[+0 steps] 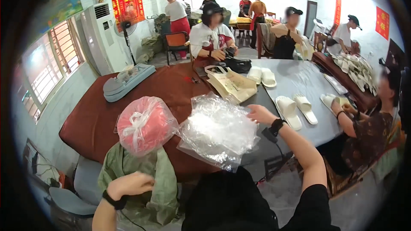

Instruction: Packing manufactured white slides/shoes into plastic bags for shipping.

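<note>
Clear plastic bags lie in a loose, overlapping stack in front of me, hanging a little over the near table edge. At their right edge is my right hand, its fingers stretched out and apart against the plastic. My left hand is lower left, over a green woven sack, fingers loosely extended and nothing visible in them. Beyond that hand, a pink bundle wrapped in clear plastic, knotted with a white tie, rests on the sack and the table edge.
A brown-covered table holds a blue-grey case and a beige tote bag. Pale slippers stand in pairs on the grey tabletop. One person handles slippers at right; another sits opposite. A chair is lower left.
</note>
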{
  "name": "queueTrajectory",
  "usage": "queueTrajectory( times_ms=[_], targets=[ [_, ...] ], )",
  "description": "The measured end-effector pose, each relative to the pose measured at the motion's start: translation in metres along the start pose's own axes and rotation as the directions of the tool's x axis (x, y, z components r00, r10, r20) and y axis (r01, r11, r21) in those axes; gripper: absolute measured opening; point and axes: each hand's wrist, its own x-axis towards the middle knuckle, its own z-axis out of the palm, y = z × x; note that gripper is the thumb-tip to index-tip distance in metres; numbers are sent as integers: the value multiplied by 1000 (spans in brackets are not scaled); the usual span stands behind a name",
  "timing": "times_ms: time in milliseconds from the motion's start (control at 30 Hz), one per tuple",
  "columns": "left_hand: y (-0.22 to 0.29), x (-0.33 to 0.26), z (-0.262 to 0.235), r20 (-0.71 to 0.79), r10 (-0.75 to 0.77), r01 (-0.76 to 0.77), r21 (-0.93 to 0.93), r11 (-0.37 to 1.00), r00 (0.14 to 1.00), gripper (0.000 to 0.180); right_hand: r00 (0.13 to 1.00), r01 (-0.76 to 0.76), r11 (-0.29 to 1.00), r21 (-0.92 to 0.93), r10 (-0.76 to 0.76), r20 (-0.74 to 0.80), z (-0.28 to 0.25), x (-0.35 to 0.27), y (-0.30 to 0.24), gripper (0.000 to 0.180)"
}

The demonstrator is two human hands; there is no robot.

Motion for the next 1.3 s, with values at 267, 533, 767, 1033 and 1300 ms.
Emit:
queueTrajectory(
  times_ms=[267,533,767,1033,1300],
  targets=[
    [-5,209,-7,-569,286,-247,147,958,771,59,991,-49,830,-556,-30,-132,-24,145,75,92],
    [-45,305,0,-657,1,-76,-86,993,754,73,998,45,881,-471,-60,-17,34,253,20,95],
    [-45,309,27,-674,-1,-76,-85,994,739,82,944,-241,727,-643,22,-328,70,294,26,31],
    [-69,310,43,-626,-95,-31,-187,982,774,87,850,-108,790,-604,-242,-469,26,288,-3,21],
    [-57,313,41,-561,-140,-13,-259,966,816,86,688,557,481,-677,-724,51,63,324,-104,29]
  ],
)
